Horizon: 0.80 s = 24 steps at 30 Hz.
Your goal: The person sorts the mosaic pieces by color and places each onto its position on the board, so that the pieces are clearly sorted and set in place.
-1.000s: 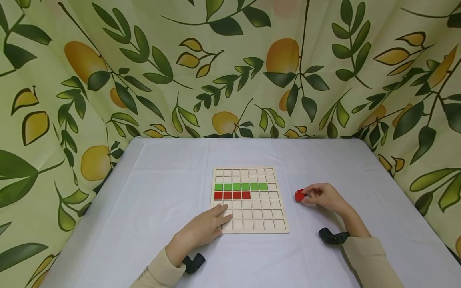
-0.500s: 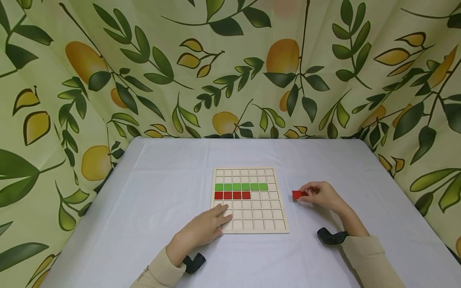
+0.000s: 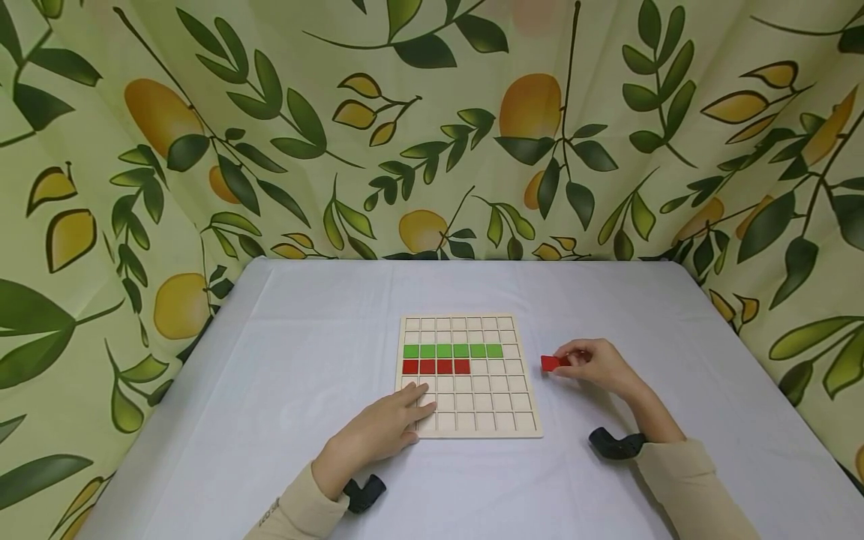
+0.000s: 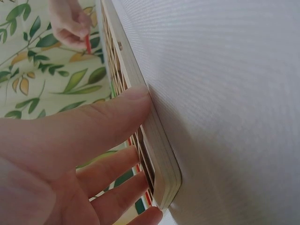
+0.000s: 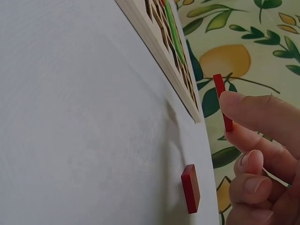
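Note:
A wooden grid board (image 3: 484, 403) lies on the table, with a row of green tiles (image 3: 460, 351) and, just below it, a shorter row of red tiles (image 3: 444, 367). My left hand (image 3: 381, 424) rests at the board's near left corner, fingers spread over the squares; in the left wrist view the thumb (image 4: 126, 103) lies against the side edge. Right of the board, my right hand (image 3: 604, 369) pinches a red square tile (image 3: 549, 364) between thumb and fingers, held on edge above the cloth. Another red tile (image 5: 190, 190) lies on the table beneath that hand.
White cloth (image 3: 310, 322) covers the table, and a curtain printed with leaves and fruit (image 3: 418, 150) hangs behind and at both sides. Black wrist mounts (image 3: 364, 493) stick out from both sleeves.
My right hand has lifted a red tile off the spot right of the board and moved a little left with it, closer to the board. The left hand stays where it was.

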{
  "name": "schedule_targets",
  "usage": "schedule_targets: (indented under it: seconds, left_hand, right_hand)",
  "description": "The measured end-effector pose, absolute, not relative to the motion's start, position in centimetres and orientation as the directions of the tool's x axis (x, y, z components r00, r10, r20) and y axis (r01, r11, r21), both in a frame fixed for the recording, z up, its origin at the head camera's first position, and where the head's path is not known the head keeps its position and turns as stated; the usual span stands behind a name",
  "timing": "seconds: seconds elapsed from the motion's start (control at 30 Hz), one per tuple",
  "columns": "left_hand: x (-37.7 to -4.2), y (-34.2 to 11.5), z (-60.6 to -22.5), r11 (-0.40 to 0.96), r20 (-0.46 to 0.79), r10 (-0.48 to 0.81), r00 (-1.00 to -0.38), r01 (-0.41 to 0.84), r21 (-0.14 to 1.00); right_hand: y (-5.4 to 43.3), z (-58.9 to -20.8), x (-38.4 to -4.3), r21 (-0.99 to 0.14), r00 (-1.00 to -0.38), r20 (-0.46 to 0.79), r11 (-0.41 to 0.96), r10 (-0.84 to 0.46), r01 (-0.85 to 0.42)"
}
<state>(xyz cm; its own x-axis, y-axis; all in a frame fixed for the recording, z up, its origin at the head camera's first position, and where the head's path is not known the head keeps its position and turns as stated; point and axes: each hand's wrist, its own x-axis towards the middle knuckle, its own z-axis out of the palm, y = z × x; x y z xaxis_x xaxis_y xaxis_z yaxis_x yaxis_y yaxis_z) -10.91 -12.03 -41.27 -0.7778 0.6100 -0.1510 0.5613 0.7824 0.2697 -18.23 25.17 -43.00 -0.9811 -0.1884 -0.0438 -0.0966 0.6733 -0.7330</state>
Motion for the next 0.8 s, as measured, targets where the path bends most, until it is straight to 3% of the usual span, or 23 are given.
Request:
schedule_targets:
  seconds: [0.8]
  left_hand:
    - [-10.9, -12.0, -41.5, 0.791, -0.172, 0.6, -0.781, 0.547, 0.273]
  right_hand:
    - [23.3, -43.0, -18.4, -0.761, -0.973, -0.034, 0.637, -0.227, -0.121]
